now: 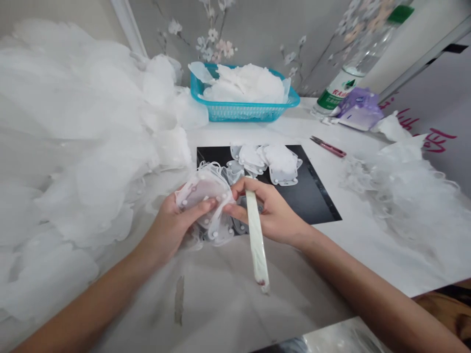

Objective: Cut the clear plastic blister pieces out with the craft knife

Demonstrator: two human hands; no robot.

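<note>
Over the black mat's near-left corner, clamping white pieces in the left hand's grip, pale stick in the right hand's; seemingly midway, with far-edge piles perhaps left, counter's right-edge heap perhaps done

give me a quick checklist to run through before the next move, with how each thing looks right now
1. Left hand has hold of the white mesh-like piece: ok, thumb lies across it.
2. Right hand has the pale stick: ok, its lower end sticks out toward the wearer.
3. Upper tip of the stick easy to make out: cannot tell, too indistinct beside the fingers.
4. Black mat free of loose pieces: not ok, small white pieces overlap on it.
5. Snips away from both hands: ok, lying right of the mat.
6. Green cap on the bottle: ok.
</note>
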